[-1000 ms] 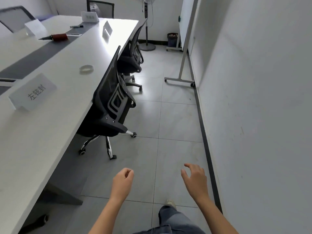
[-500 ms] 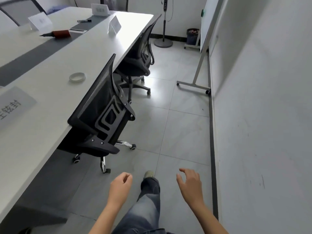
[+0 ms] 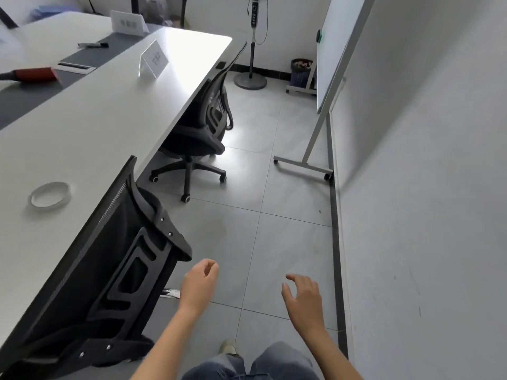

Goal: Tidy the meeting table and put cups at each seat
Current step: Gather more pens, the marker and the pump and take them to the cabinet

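Note:
The long white meeting table (image 3: 109, 113) fills the left of the head view. On it lie a roll of clear tape (image 3: 50, 193), a red-handled tool (image 3: 33, 74), a black marker (image 3: 93, 45) and two name cards (image 3: 153, 60) (image 3: 127, 23). No cup is in view. My left hand (image 3: 199, 285) hangs loosely curled and holds nothing, just right of the near black mesh chair (image 3: 109, 270). My right hand (image 3: 303, 300) is over the floor, fingers spread, holding nothing.
A second black chair (image 3: 203, 124) is tucked under the table farther on. A whiteboard on a wheeled stand (image 3: 329, 78) leans by the right wall. A standing fan (image 3: 252, 64) and a dark bin (image 3: 301, 71) stand at the far wall. Grey tiled floor runs between chairs and wall.
I have walked forward along the table. The near chair and tape roll are closer, and the first name card has dropped out of view. Both hands stay empty in front of me.

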`<action>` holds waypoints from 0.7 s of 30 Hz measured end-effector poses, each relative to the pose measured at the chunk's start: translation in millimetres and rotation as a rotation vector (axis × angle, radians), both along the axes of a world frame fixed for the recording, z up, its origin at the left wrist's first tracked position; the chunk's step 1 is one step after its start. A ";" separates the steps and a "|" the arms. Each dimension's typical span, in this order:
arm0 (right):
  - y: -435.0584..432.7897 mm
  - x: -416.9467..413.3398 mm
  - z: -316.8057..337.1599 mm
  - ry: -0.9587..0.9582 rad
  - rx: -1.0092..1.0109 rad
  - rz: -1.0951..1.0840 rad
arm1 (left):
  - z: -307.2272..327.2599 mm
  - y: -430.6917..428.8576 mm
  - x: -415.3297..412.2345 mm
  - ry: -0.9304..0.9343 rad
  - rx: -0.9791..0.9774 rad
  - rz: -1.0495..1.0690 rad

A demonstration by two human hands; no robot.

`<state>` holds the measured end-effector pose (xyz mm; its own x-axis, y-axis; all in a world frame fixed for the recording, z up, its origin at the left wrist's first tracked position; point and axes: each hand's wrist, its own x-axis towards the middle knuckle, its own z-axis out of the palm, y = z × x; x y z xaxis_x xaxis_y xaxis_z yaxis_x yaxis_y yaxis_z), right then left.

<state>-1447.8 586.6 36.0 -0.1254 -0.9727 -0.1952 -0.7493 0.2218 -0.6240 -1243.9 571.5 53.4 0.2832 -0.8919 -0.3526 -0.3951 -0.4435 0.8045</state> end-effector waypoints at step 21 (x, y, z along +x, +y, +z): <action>-401.7 -4.1 -3.5 -0.104 0.023 0.357 | 0.7 -296.6 -42.1 -0.114 0.101 0.328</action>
